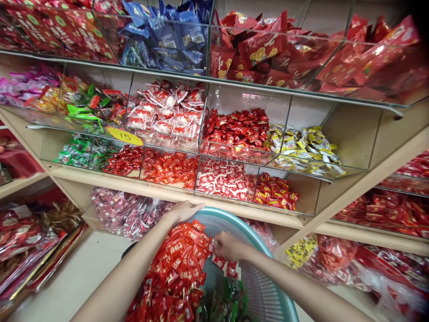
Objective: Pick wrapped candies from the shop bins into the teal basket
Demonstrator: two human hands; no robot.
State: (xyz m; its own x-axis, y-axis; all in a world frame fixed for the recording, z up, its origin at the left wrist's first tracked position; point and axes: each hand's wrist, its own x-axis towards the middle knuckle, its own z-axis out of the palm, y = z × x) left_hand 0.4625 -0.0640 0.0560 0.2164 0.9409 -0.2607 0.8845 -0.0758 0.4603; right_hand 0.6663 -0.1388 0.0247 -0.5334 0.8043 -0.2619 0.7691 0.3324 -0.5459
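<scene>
A teal plastic basket (290, 297) with slotted walls stands against the shelf front. My left hand (183, 211) grips its far rim, thumb stretched along the edge. Inside the basket, my right hand (229, 246) is curled into a fist, with a red-and-white wrapper showing at its fingers. Just below that hand lie a few red-and-white wrapped candies (232, 269). A large heap of red wrapped candies (182, 259) fills the basket's left side. Green-and-dark wrapped candies (224, 299) lie near its bottom edge, partly in shadow.
Clear-walled shelf bins (303, 192) hold sorted sweets, among them red-and-white candies (223, 180) and orange-red candies (176, 167). A yellow price tag (124, 135) reads 15. Bagged sweets (124, 210) sit under the wooden shelf edge (234, 208), on both sides of the basket.
</scene>
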